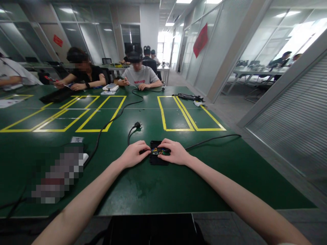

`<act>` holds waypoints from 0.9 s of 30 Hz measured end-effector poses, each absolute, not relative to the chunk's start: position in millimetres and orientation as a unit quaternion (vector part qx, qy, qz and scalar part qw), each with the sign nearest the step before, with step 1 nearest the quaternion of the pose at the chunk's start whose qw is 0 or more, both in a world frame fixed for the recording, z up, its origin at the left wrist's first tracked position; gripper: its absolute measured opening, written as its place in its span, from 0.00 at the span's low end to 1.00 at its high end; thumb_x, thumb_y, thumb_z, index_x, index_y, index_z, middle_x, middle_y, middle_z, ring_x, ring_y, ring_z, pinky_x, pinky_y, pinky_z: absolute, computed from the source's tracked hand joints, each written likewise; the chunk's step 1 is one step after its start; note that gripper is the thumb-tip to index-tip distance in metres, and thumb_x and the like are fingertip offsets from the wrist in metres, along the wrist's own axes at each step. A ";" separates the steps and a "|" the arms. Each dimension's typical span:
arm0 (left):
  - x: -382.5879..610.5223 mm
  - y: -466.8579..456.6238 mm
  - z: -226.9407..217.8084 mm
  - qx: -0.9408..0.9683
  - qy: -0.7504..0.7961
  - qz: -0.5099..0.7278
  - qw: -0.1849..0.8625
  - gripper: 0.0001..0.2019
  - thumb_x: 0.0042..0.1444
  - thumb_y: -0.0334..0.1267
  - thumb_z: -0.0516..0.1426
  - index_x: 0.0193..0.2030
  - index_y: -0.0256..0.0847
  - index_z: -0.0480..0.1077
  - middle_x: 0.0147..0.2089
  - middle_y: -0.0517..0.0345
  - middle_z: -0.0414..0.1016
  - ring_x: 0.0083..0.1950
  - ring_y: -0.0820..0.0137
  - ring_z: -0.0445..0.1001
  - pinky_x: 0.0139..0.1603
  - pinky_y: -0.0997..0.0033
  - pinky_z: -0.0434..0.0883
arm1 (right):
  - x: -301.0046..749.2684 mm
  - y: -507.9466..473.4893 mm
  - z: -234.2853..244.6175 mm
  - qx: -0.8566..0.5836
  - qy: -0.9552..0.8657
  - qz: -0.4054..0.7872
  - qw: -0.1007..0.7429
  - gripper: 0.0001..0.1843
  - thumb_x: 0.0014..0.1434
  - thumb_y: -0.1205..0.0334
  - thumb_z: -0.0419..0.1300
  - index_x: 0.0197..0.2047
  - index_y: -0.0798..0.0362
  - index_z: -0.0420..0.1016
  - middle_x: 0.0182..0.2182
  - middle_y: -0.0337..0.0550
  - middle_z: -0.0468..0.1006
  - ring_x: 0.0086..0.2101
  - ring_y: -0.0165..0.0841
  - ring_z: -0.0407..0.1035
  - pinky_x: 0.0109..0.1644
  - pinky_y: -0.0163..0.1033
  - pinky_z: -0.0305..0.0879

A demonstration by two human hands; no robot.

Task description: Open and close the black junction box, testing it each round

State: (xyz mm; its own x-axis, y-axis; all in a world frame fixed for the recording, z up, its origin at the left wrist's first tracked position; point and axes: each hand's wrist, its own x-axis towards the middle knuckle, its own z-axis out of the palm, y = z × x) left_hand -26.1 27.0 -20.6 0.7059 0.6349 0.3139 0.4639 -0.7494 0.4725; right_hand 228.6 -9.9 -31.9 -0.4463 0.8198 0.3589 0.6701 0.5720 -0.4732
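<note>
Black case [157, 160] lies open; grey shirt [140, 73] reads "wassup".

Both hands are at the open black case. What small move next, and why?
Probably press the circuit parts gently down into the case: they lie exposed, with the left hand and right hand close on either side.

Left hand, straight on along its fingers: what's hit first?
The open black rectangular plastic-looking case with small coloured parts inside. The left hand is already at its left edge; contact is hard to judge. Beyond, the right hand seems next in line.
</note>
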 end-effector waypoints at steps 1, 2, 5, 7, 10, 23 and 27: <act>-25.7 26.9 -20.7 0.904 0.305 0.236 0.184 0.11 0.69 0.41 0.55 0.41 0.41 0.78 0.40 0.55 0.76 0.40 0.67 0.75 0.42 0.70 0.71 | 228.9 -10.1 -32.0 -0.442 -0.840 0.132 0.285 0.15 0.58 0.57 0.70 0.48 0.53 0.82 0.44 0.45 0.79 0.40 0.37 0.78 0.43 0.40 0.74; -25.3 26.9 -20.8 0.903 0.306 0.237 0.186 0.11 0.68 0.41 0.55 0.41 0.41 0.78 0.40 0.55 0.76 0.40 0.67 0.75 0.42 0.70 0.71 | 229.1 -10.2 -32.2 -0.440 -0.841 0.131 0.286 0.16 0.58 0.57 0.70 0.48 0.52 0.82 0.43 0.45 0.79 0.40 0.37 0.78 0.44 0.40 0.74; -24.1 27.5 -20.7 0.903 0.307 0.235 0.190 0.09 0.68 0.40 0.56 0.40 0.41 0.77 0.39 0.56 0.75 0.40 0.67 0.75 0.42 0.69 0.71 | 229.8 -10.3 -32.5 -0.435 -0.842 0.129 0.291 0.15 0.58 0.57 0.70 0.48 0.51 0.82 0.44 0.45 0.79 0.40 0.36 0.78 0.44 0.39 0.74; -23.3 27.9 -20.3 0.904 0.305 0.232 0.189 0.09 0.68 0.39 0.56 0.40 0.41 0.77 0.39 0.56 0.75 0.40 0.67 0.75 0.42 0.70 0.70 | 230.1 -10.4 -32.7 -0.436 -0.841 0.126 0.295 0.15 0.58 0.57 0.70 0.48 0.51 0.82 0.44 0.45 0.79 0.40 0.36 0.78 0.44 0.39 0.74; -22.4 27.9 -19.7 0.906 0.304 0.229 0.184 0.10 0.68 0.40 0.55 0.40 0.41 0.76 0.39 0.56 0.75 0.40 0.67 0.75 0.42 0.69 0.71 | 230.2 -11.1 -32.6 -0.436 -0.839 0.130 0.299 0.15 0.58 0.57 0.70 0.48 0.52 0.83 0.44 0.45 0.79 0.39 0.36 0.77 0.43 0.38 0.74; -26.2 22.5 -22.0 0.908 0.294 0.241 0.178 0.12 0.71 0.43 0.52 0.41 0.43 0.74 0.40 0.56 0.76 0.42 0.66 0.75 0.43 0.68 0.72 | 227.2 -14.2 -30.1 -0.451 -0.833 0.154 0.279 0.19 0.60 0.53 0.70 0.53 0.49 0.83 0.46 0.45 0.79 0.40 0.36 0.77 0.42 0.39 0.76; -25.8 21.8 -22.0 0.906 0.293 0.243 0.184 0.12 0.71 0.43 0.52 0.42 0.43 0.74 0.41 0.55 0.76 0.43 0.65 0.75 0.44 0.68 0.72 | 227.9 -15.2 -29.1 -0.451 -0.835 0.155 0.276 0.20 0.61 0.53 0.70 0.54 0.49 0.82 0.46 0.46 0.78 0.40 0.36 0.77 0.43 0.39 0.76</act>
State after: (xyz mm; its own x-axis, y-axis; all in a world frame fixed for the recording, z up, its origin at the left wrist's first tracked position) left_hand -25.8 21.8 -22.0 0.7107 0.6200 0.3325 0.4417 -0.7611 0.4750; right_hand 227.9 -15.2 -29.1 -0.4412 0.8385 0.3198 0.6670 0.5448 -0.5081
